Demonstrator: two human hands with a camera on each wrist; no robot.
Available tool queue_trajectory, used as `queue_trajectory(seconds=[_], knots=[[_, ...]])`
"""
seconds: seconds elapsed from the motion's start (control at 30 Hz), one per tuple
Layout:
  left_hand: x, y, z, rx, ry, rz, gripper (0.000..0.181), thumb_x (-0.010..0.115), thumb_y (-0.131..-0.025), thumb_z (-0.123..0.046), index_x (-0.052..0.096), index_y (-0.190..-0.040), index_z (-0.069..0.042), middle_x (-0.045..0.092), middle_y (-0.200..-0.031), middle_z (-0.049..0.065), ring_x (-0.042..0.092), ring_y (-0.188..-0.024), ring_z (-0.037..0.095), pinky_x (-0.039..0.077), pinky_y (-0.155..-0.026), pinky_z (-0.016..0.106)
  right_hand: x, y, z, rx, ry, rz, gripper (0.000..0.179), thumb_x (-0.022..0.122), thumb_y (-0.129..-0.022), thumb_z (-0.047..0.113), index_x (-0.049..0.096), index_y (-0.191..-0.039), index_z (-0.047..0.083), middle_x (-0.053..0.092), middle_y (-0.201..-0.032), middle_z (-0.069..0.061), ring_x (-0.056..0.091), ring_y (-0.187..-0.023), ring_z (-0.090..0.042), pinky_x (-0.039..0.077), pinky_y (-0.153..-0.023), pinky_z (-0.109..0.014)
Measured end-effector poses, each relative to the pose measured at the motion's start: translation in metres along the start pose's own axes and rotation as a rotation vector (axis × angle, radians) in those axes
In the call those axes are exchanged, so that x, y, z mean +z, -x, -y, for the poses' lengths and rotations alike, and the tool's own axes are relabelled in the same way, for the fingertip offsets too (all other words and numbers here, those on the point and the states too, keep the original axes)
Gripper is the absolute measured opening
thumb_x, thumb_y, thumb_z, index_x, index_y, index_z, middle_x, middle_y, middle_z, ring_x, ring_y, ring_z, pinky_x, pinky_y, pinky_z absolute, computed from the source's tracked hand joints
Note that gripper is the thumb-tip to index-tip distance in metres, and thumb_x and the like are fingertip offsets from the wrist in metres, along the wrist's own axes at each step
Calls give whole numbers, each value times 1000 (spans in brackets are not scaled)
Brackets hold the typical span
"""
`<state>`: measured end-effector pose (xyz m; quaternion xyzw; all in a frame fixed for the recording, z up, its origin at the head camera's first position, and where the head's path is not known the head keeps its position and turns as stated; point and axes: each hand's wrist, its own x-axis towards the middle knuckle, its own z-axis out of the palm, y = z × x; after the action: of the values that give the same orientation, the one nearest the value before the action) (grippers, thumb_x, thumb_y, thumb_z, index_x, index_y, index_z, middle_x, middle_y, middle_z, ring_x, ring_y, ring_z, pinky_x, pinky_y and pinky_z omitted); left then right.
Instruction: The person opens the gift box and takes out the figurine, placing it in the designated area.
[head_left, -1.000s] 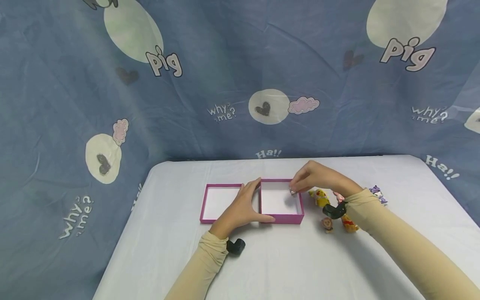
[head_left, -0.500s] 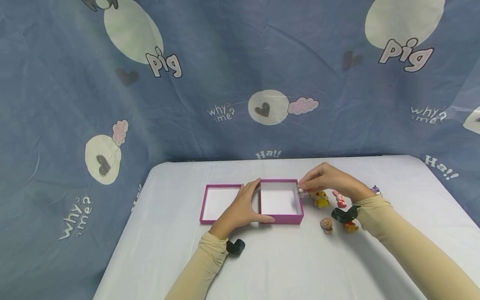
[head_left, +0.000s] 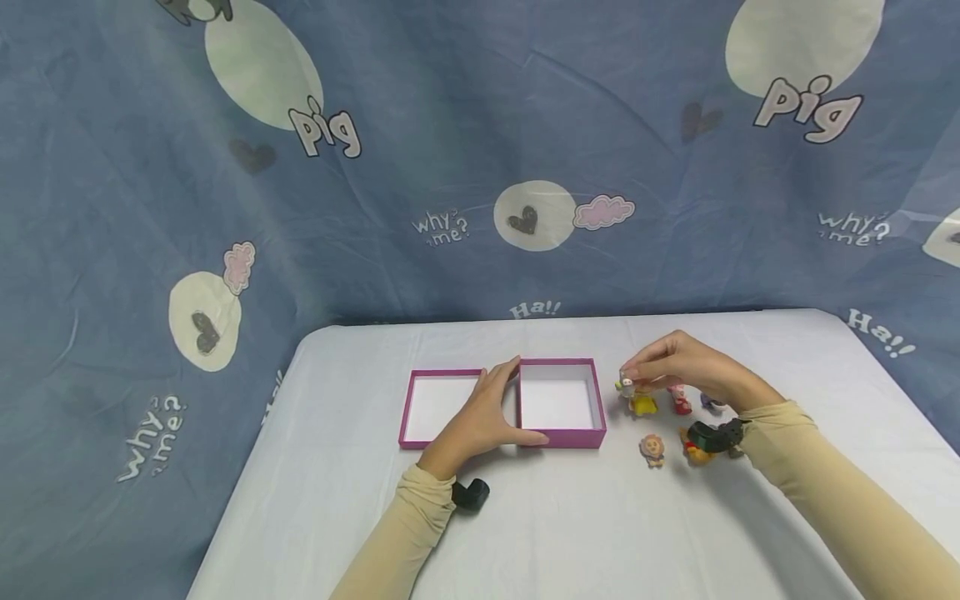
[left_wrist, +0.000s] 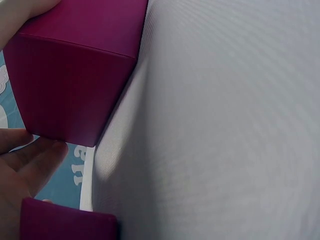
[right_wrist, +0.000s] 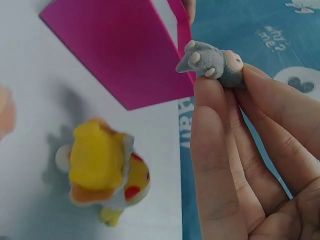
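My left hand spans the left side of a magenta box with a white inside. Its thumb lies along the front wall and its fingers reach the back corner; the left wrist view shows fingertips against the box. Between thumb and fingertips, my right hand pinches a small grey figurine with a pale face, held above the table right of the box. Below that hand stands a yellow figurine, partly covered in the head view and seen from above in the right wrist view.
A second shallow magenta-rimmed tray lies left of the box, partly behind my left hand. More figurines lie at right: a pink one, a lion-like one, an orange-yellow one and a purple one. A patterned blue cloth hangs behind the table.
My right hand has moved right, from over the box's right edge to above the yellow figurine, still pinching the grey figurine. The left hand and box have stayed in place.
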<state>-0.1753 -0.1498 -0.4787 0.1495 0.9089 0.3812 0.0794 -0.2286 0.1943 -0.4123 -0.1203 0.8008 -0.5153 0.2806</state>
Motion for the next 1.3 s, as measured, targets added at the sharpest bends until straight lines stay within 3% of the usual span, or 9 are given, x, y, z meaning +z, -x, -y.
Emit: queue_trajectory(seconds=[0.23,0.43,0.6,0.83,1.07,1.3], knots=[[0,0,0,-1,6,-4,130,96,-63,-55,22,-166,-24,32,-169,5,10,-162,36,17,-131,57,-7,13,-9,25,22,-24,37,71,-98,24,73,-121,-5,80,-108,-1,74,-96,-13,61,-96,-37],[0,-1,-1,0,3,-3,131,96,-62,-56,22,-166,-24,32,-169,5,10,-162,36,18,-131,58,-13,24,-18,53,19,-32,37,71,-99,23,73,-122,-6,80,-102,1,73,-91,-11,62,-87,-29],[0,-1,0,-4,0,-3,131,96,-62,-57,22,-166,-24,33,-169,4,10,-162,36,18,-130,59,-21,37,-28,77,15,-44,39,69,-100,24,71,-125,-5,80,-103,2,74,-95,-9,61,-89,-24],[1,-2,2,-6,1,-7,132,96,-62,-58,22,-166,-25,33,-169,3,10,-162,36,18,-130,59,-31,50,-45,91,-37,-35,34,66,-101,19,71,-120,-8,78,-108,7,74,-97,-5,62,-88,-24],[2,-1,2,-13,-4,-3,132,95,-61,-61,22,-166,-26,32,-170,3,9,-162,37,19,-130,60,-40,62,-60,122,6,-70,35,64,-102,23,72,-121,-5,76,-104,12,71,-96,-1,62,-86,-22],[2,-1,2,-15,-4,-13,132,95,-61,-60,22,-166,-27,31,-170,3,9,-162,37,21,-129,61,-51,73,-68,132,-23,-83,28,63,-103,20,75,-120,1,77,-102,15,72,-96,-1,61,-86,-20]])
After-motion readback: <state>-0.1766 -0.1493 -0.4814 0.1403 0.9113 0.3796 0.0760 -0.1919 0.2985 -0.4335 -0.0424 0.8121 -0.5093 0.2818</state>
